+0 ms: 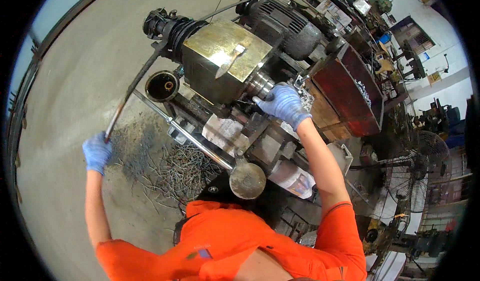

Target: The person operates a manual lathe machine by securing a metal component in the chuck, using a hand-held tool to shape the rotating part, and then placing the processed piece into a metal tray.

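Observation:
A blue work glove covers my left hand [96, 153], which is wrapped round the end of a long dark lever [131, 87] running up to the belt pulleys on the machine. My right hand [284, 102], gloved alike, is at the bright metal spindle nose [260, 84] on the headstock's right side. Its thumb points toward the spindle; what its fingers hold, if anything, is hidden. On the brass-coloured headstock cover [220, 43] lies a paint brush [231, 61]. A round metal handwheel [247, 180] sits close to my body.
Left of the headstock stands a round oily pot [162, 86]. A steel rod [200, 145] slants above a heap of curly metal shavings [182, 171] on the floor. An electric motor [285, 27] is behind, a dark red bin [345, 91] to the right, and a caged fan [419, 171] farther right.

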A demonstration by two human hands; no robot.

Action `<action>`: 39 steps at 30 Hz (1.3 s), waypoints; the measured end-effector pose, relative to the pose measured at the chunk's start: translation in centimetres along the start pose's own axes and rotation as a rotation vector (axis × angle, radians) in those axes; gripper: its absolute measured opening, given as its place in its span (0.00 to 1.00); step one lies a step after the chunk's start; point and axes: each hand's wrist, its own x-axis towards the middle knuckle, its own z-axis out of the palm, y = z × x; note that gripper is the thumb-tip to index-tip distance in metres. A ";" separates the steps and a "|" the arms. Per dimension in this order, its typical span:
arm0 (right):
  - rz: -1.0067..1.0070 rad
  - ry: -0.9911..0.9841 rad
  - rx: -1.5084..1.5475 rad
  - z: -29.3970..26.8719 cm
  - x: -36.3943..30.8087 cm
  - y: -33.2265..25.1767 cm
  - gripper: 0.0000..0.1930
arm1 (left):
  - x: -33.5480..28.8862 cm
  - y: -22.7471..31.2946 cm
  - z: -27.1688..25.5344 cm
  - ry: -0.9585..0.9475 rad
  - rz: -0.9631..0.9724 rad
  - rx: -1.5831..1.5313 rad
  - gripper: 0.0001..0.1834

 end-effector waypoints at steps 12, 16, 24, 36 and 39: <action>0.024 0.049 0.052 -0.3 -0.3 1.0 0.25 | 11.1 -7.4 1.5 0.121 0.049 0.197 0.12; -0.010 0.499 0.231 -1.6 -4.7 3.9 0.13 | 8.8 4.3 0.3 0.787 0.272 -0.442 0.15; 0.289 0.678 0.136 -2.0 -20.6 12.5 0.05 | 3.6 22.2 18.9 -0.277 0.340 -0.333 0.19; 0.835 0.458 0.147 7.7 -36.6 27.7 0.16 | 9.2 14.9 17.1 -0.318 0.551 0.093 0.19; 0.789 0.220 -0.285 9.0 -42.8 31.8 0.25 | 8.3 15.7 8.9 -0.382 0.310 -0.200 0.20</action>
